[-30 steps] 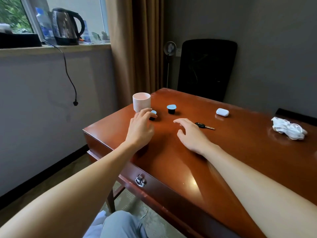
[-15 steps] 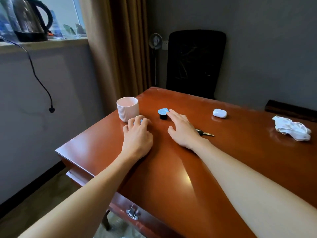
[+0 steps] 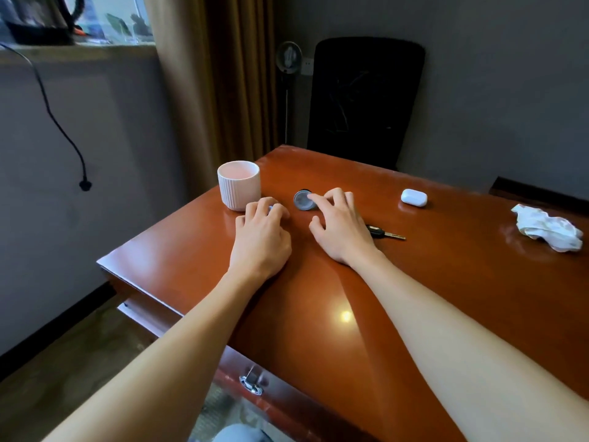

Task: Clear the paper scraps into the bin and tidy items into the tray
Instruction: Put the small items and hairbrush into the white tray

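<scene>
- The left hand (image 3: 259, 237) lies knuckles-up on the worktop (image 3: 414, 298) near its left edge, fingers curled down over a small blue-topped capsule (image 3: 271, 208). Only a sliver of blue shows between the fingers, so how firmly it is held cannot be told.
- The right hand (image 3: 341, 231) lies just beside it, fingers bent and spread. Its index fingertip (image 3: 314, 197) touches the rim of a second capsule (image 3: 302, 200), while the thumb stays apart from it, so nothing is pinched.
- That second capsule is tipped on its side, its grey round lid turned towards the camera.
- A white ribbed cup (image 3: 239, 186) stands upright by the left edge, towards the far left corner, just beyond the left hand's fingers.
- A black car key (image 3: 385, 233) lies flat, its head partly hidden behind the right hand.
- A white earbud case (image 3: 413, 197) sits towards the far edge, well apart from both hands.
- The crumpled white paper (image 3: 546, 228) lies on the worktop far to the right, near the far edge.
- A black chair (image 3: 366, 100) stands behind the far edge.
</scene>
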Motion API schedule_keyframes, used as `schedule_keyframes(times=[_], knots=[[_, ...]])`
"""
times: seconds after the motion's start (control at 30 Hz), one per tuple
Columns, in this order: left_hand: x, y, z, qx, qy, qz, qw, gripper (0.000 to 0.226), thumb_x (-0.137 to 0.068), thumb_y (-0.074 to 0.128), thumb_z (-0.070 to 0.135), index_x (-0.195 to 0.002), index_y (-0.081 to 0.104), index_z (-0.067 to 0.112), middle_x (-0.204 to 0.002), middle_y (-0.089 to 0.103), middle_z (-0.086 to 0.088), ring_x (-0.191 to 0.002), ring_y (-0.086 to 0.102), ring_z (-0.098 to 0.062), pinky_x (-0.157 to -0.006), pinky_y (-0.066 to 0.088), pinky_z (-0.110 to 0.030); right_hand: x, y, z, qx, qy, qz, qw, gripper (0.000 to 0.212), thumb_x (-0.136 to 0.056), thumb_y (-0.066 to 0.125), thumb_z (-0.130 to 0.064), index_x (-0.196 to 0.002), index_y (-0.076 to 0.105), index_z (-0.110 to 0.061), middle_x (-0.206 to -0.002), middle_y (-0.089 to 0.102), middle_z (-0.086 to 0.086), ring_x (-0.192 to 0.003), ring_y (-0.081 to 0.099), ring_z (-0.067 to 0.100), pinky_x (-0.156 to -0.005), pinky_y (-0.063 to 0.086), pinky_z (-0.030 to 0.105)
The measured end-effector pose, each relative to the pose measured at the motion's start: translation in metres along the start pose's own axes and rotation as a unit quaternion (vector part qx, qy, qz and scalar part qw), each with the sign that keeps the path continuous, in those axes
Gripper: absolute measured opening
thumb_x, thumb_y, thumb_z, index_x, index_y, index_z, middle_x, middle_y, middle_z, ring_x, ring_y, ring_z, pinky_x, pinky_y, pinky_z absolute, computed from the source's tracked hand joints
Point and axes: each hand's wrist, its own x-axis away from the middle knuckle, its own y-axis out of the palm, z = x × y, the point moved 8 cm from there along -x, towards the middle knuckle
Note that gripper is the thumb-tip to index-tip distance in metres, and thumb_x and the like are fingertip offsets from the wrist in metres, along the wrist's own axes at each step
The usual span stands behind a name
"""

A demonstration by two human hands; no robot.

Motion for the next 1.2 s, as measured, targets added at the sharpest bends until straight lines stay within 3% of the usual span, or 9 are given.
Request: schedule_keyframes(times=[0.1,0.2,0.3,0.43,0.53,0.7,0.8,1.0,1.2], knots=[[0.001,0.0,0.0,-0.006,0.002,0.004,1.0,0.028,-0.094,0.047,0.017,-0.12,0.056,0.023,-0.142,0.042,0.002,-0.132,0.031,-0.02,-0.112,0.025,-0.04,0.001,-0.002,0.0,0.01,0.004,0.007,1.0,0.052,-0.097,0.048,-0.032,-0.147,0.037,-0.026,-0.139,0.037,0.002,-0.128,0.033,0.02,-0.1,0.047,0.037],[0.001,-0.002,0.002,-0.014,0.002,0.007,1.0,0.028,-0.094,0.047,0.016,-0.12,0.056,0.022,-0.143,0.043,0.002,-0.135,0.028,-0.019,-0.115,0.019,-0.041,-0.002,0.009,-0.004,0.005,-0.016,-0.057,0.998,0.06,-0.099,0.043,-0.032,-0.155,0.02,-0.03,-0.161,0.018,-0.003,-0.147,0.014,0.019,-0.113,0.031,0.041],[0.001,-0.003,0.002,-0.018,0.001,0.012,1.0,0.028,-0.094,0.047,0.015,-0.12,0.057,0.022,-0.143,0.044,0.002,-0.137,0.028,-0.019,-0.115,0.017,-0.041,-0.003,0.014,-0.007,-0.005,-0.036,-0.093,0.995,0.061,-0.101,0.038,-0.028,-0.157,0.013,-0.031,-0.164,0.014,-0.007,-0.15,0.009,0.016,-0.119,0.018,0.044],[0.0,-0.001,0.001,-0.023,-0.004,0.005,1.0,0.033,-0.094,0.047,0.016,-0.125,0.057,0.021,-0.147,0.042,0.002,-0.14,0.027,-0.018,-0.117,0.016,-0.043,-0.004,0.008,-0.005,-0.016,-0.036,-0.045,0.998,0.063,-0.099,0.044,-0.025,-0.156,0.017,-0.025,-0.152,0.036,-0.002,-0.139,0.031,0.018,-0.111,0.035,0.04],[0.0,-0.001,0.001,-0.027,-0.007,0.006,1.0,0.034,-0.095,0.048,0.016,-0.127,0.056,0.021,-0.148,0.041,0.001,-0.141,0.026,-0.017,-0.116,0.016,-0.042,-0.004,0.007,-0.006,0.0,-0.031,-0.026,0.999,0.069,-0.098,0.047,-0.027,-0.156,0.012,-0.024,-0.149,0.034,0.0,-0.134,0.034,0.019,-0.103,0.045,0.037],[0.002,-0.004,0.003,-0.022,-0.001,0.019,1.0,0.032,-0.094,0.048,0.013,-0.122,0.059,0.024,-0.145,0.044,0.002,-0.139,0.03,-0.016,-0.114,0.018,-0.042,-0.01,0.017,-0.013,0.002,-0.08,-0.095,0.992,0.07,-0.098,0.041,-0.021,-0.157,0.005,-0.027,-0.165,0.004,-0.006,-0.151,0.005,0.016,-0.119,0.024,0.045],[0.002,-0.004,0.0,-0.027,-0.009,0.024,0.999,0.032,-0.094,0.047,0.014,-0.123,0.059,0.021,-0.145,0.044,0.003,-0.138,0.03,-0.016,-0.114,0.018,-0.042,-0.015,0.021,-0.015,0.009,-0.098,-0.118,0.988,0.072,-0.096,0.04,-0.019,-0.157,0.004,-0.029,-0.165,-0.001,-0.008,-0.15,0.004,0.016,-0.119,0.02,0.046],[0.001,-0.004,-0.002,-0.023,-0.015,0.025,0.999,0.034,-0.095,0.046,0.015,-0.126,0.058,0.018,-0.146,0.043,0.002,-0.139,0.028,-0.016,-0.115,0.017,-0.04,-0.017,0.023,-0.02,0.035,-0.125,-0.126,0.983,0.064,-0.097,0.035,-0.02,-0.156,0.012,-0.032,-0.163,0.009,-0.005,-0.145,0.016,0.018,-0.116,0.02,0.043],[0.001,-0.002,-0.002,-0.034,-0.01,0.024,0.999,0.033,-0.094,0.045,0.015,-0.124,0.059,0.019,-0.145,0.042,0.002,-0.138,0.028,-0.017,-0.114,0.019,-0.041,-0.017,0.016,-0.02,0.033,-0.128,-0.07,0.989,0.051,-0.093,0.045,-0.022,-0.144,0.039,-0.019,-0.143,0.031,0.0,-0.124,0.039,0.023,-0.099,0.043,0.038]])
